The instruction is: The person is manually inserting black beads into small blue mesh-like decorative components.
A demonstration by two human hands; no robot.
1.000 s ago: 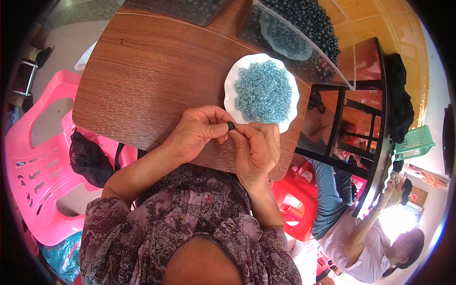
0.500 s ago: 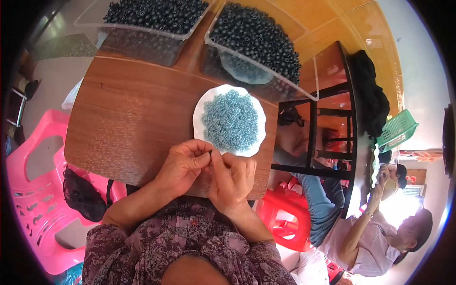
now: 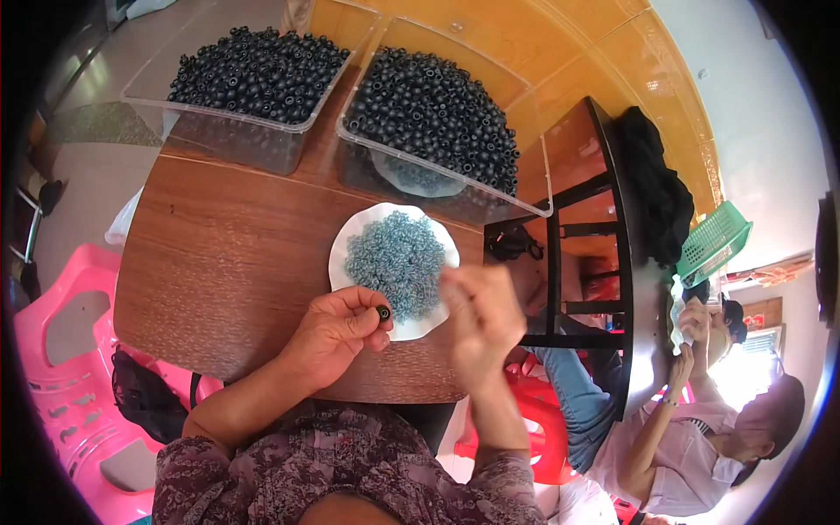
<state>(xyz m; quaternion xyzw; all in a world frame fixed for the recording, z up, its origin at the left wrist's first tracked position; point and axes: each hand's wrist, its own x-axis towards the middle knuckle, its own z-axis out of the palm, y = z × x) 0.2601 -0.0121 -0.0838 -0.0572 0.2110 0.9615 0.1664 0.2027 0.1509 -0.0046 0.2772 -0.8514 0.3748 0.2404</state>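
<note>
My left hand (image 3: 331, 339) is closed in a pinch on a small black ring-shaped part (image 3: 383, 312), its round hole facing up. It hovers over the near edge of a white scalloped plate (image 3: 339, 254). On the plate lies a heap of tiny bluish, glinting pieces (image 3: 395, 259), too small to tell their kind. My right hand (image 3: 488, 322) is raised just right of the plate, apart from the left one. Its fingers are bent but smeared by motion, so whether they hold anything is hidden.
Two clear plastic bins (image 3: 302, 129) full of black ring-shaped parts (image 3: 437, 109) stand along the back of the wooden table (image 3: 219, 262). A pink chair (image 3: 66, 350) is at left. A black-framed table (image 3: 604, 262), a red stool (image 3: 547, 420) and a seated person (image 3: 700, 437) are at right.
My hands, together at the plate's near edge before, are now apart. My right hand has moved right and up; the left keeps the black part, now more visible. The view has shifted.
</note>
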